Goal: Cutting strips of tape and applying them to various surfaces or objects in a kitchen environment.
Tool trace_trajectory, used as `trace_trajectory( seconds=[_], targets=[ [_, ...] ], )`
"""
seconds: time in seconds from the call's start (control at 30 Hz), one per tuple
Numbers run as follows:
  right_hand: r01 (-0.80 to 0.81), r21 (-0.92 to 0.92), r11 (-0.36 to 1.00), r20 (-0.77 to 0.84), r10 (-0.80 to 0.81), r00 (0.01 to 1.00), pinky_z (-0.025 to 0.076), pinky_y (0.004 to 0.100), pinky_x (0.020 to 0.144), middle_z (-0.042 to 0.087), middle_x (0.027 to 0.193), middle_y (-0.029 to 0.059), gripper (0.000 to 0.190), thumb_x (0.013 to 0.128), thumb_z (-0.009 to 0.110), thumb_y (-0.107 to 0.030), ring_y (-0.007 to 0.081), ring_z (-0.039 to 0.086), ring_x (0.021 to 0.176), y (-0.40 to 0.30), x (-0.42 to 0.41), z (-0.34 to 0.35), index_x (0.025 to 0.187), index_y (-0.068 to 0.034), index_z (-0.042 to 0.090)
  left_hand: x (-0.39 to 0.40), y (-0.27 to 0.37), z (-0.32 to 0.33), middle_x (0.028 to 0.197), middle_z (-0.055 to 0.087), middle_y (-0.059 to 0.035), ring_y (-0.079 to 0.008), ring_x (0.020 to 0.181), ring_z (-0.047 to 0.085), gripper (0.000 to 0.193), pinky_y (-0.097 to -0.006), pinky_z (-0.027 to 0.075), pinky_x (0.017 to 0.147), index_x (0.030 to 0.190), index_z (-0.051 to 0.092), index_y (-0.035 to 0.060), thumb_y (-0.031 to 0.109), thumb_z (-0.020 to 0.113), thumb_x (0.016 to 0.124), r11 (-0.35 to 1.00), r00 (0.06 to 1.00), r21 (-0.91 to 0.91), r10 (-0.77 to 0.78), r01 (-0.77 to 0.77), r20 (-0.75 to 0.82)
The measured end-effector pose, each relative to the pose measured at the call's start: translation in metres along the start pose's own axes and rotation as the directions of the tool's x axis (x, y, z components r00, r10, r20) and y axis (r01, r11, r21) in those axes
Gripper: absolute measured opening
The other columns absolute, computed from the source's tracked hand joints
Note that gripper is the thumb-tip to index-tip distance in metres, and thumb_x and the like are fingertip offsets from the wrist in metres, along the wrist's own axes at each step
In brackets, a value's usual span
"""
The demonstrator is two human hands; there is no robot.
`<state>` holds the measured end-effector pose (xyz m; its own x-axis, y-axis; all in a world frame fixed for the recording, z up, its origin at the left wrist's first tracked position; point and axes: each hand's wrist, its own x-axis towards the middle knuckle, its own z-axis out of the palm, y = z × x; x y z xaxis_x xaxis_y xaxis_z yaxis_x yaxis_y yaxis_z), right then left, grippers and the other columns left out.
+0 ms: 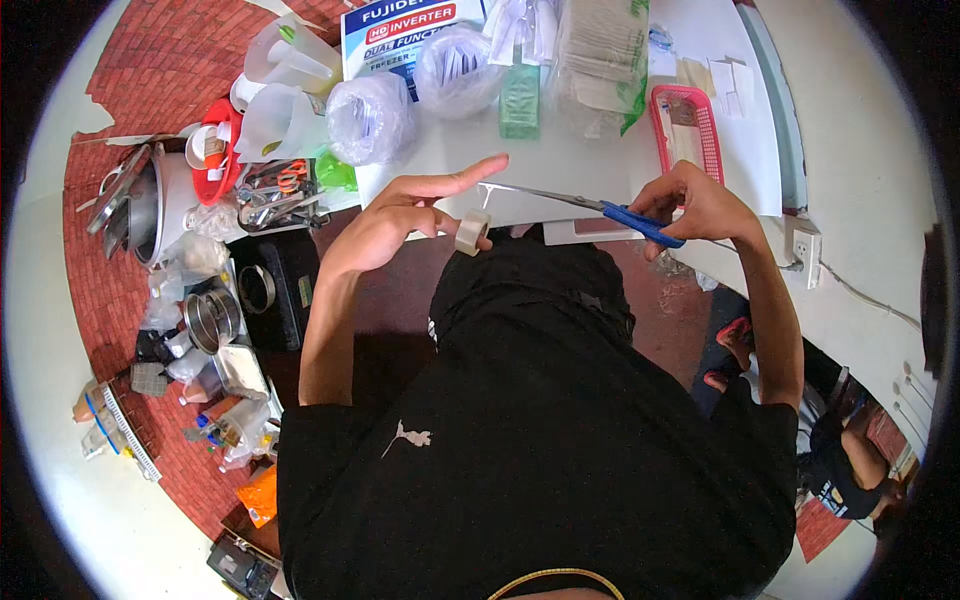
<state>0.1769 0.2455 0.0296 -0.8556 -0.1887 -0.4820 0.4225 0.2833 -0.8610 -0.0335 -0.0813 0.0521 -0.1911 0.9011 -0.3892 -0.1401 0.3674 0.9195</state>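
Observation:
A roll of clear adhesive tape [472,232] sits around a finger of my left hand [390,221], whose index finger stretches out above it. My right hand [694,202] grips blue-handled scissors [577,200]. Their metal blades point left, with the tips close to my left index finger. A small whitish strip, perhaps tape, hangs at the blade tips. Both hands are over the near edge of a white table [450,180]. Past the right hand stands a pink plastic basket [688,135] with pale items inside.
Plastic-wrapped rolls [369,118], a green bottle [519,105] and a bagged pale stack [600,64] stand at the back. Utensils fill a holder [277,195] at left, beside plastic pitchers [277,124]. A wall socket [806,259] with cords is at right; another person [847,457] is at lower right.

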Motion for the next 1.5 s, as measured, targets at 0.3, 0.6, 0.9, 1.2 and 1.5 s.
trace_trajectory(
  seconds=[0.3, 0.6, 0.9, 1.2, 1.5],
  targets=[
    [-0.048, 0.003, 0.999, 0.057, 0.048, 0.997, 0.058, 0.0283, 0.076, 0.076, 0.087, 0.0071, 0.049, 0.067, 0.097, -0.014, 0.0133, 0.071, 0.077, 0.003, -0.002, -0.006, 0.109, 0.003, 0.076, 0.0, -0.002, 0.004, 0.155, 0.054, 0.0016, -0.0082, 0.075, 0.047, 0.077, -0.0248, 0.049, 0.081, 0.147, 0.058, 0.0059, 0.008, 0.046, 0.071, 1.0, 1.0, 0.004, 0.009, -0.009, -0.017],
    [0.056, -0.026, 0.998, -0.004, -0.056, 0.998, 0.052, 0.0241, 0.064, 0.074, 0.078, 0.0052, 0.042, 0.065, 0.095, -0.01, 0.01, 0.067, 0.066, 0.012, -0.001, -0.005, 0.101, 0.004, 0.078, 0.001, -0.008, 0.005, 0.157, 0.052, 0.0002, -0.0083, 0.076, 0.051, 0.076, -0.0256, 0.049, 0.078, 0.146, 0.059, 0.0038, 0.008, 0.046, 0.071, 0.999, 1.0, -0.03, 0.01, -0.01, -0.008],
    [-0.017, -0.052, 0.999, 0.043, 0.019, 0.999, 0.058, 0.0281, 0.074, 0.076, 0.087, 0.0079, 0.054, 0.064, 0.099, -0.023, 0.0143, 0.071, 0.077, 0.009, 0.0, -0.01, 0.105, 0.004, 0.077, 0.002, -0.003, 0.006, 0.159, 0.049, -0.0015, -0.007, 0.084, 0.055, 0.078, -0.024, 0.047, 0.078, 0.147, 0.057, 0.0038, 0.004, 0.044, 0.07, 0.997, 0.999, -0.076, 0.019, -0.016, 0.037],
    [-0.018, -0.021, 1.0, 0.061, 0.019, 0.998, 0.059, 0.029, 0.078, 0.076, 0.089, 0.008, 0.054, 0.065, 0.099, -0.02, 0.014, 0.072, 0.08, 0.008, 0.0, -0.011, 0.107, 0.005, 0.076, 0.003, -0.006, 0.004, 0.159, 0.049, 0.0, -0.0059, 0.08, 0.048, 0.078, -0.0231, 0.045, 0.075, 0.147, 0.058, 0.0062, 0.003, 0.044, 0.071, 0.999, 1.0, -0.039, 0.005, -0.005, 0.016],
    [-0.018, -0.004, 1.0, 0.083, 0.018, 0.996, 0.058, 0.028, 0.073, 0.076, 0.088, 0.0075, 0.054, 0.066, 0.099, -0.022, 0.0129, 0.071, 0.078, 0.009, 0.001, -0.013, 0.107, 0.005, 0.076, 0.001, -0.004, 0.006, 0.158, 0.05, 0.0035, -0.0068, 0.073, 0.041, 0.078, -0.0231, 0.043, 0.074, 0.149, 0.056, 0.0066, 0.003, 0.044, 0.072, 0.998, 0.999, -0.066, 0.015, -0.013, 0.035]
  ],
)
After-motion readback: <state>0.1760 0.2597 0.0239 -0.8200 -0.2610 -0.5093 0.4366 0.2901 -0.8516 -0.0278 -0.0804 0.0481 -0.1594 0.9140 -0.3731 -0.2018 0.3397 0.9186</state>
